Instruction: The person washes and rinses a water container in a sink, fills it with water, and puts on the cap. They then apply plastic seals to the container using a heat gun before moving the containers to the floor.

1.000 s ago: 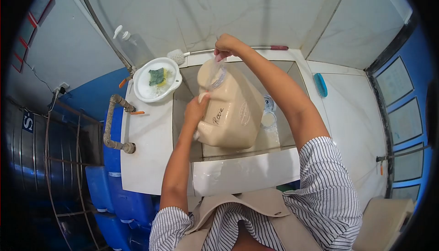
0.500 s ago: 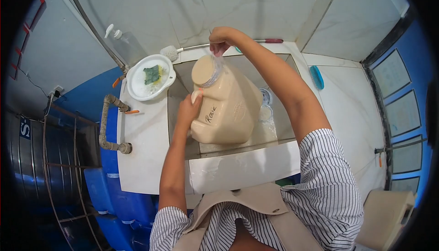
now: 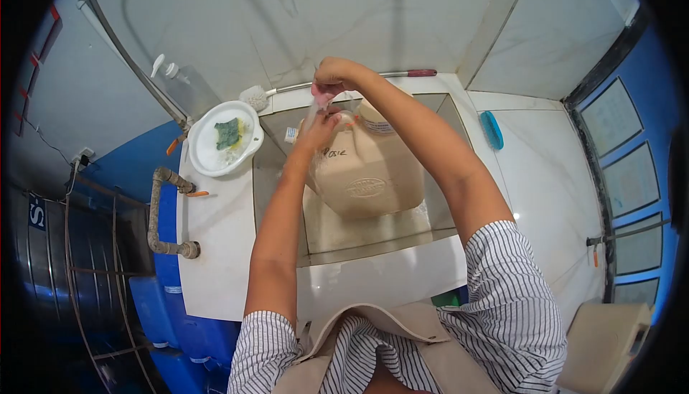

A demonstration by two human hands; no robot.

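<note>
A beige plastic jug (image 3: 380, 179) with handwriting on its shoulder stands in the sink (image 3: 316, 240), its cap (image 3: 373, 113) partly behind my right forearm. My left hand (image 3: 321, 133) is closed around the jug's handle. Above it, the fingers of my right hand (image 3: 333, 78) are pinched together, and clear film-like plastic (image 3: 310, 115) hangs below them. Exactly how the fingers grip the film is hard to make out. A small white piece with print (image 3: 291, 134) shows left of my left hand; whether it belongs to the film is unclear.
A white basin (image 3: 204, 135) with a green-yellow sponge (image 3: 228, 134) sits on the left ledge near a pump bottle (image 3: 188, 89). A long-handled brush (image 3: 255, 97) lies along the back. A teal brush (image 3: 491, 130) rests on the right ledge. Pipework (image 3: 154, 211) projects at left.
The jug has turned and tipped more upright, its cap shifting right. My left hand has moved up and right with the handle; my right hand has moved slightly left and down.
</note>
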